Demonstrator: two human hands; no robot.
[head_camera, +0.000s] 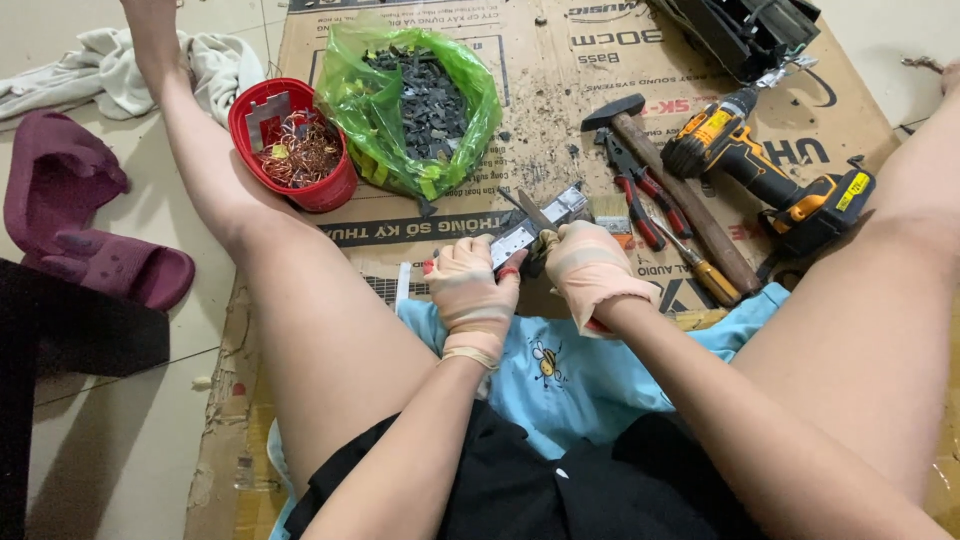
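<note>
My left hand (470, 290) clamps the grey metal part (535, 228); my right hand (590, 268) grips a knife (533, 211) against it.

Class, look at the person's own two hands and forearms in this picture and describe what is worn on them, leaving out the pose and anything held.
The left hand and the right hand each wear a thin, pale beige glove that ends at the wrist, the left cuff rolled into a band. The gloves look smudged and worn. Both forearms are bare, with no sleeves, watch or bracelet visible.
</note>
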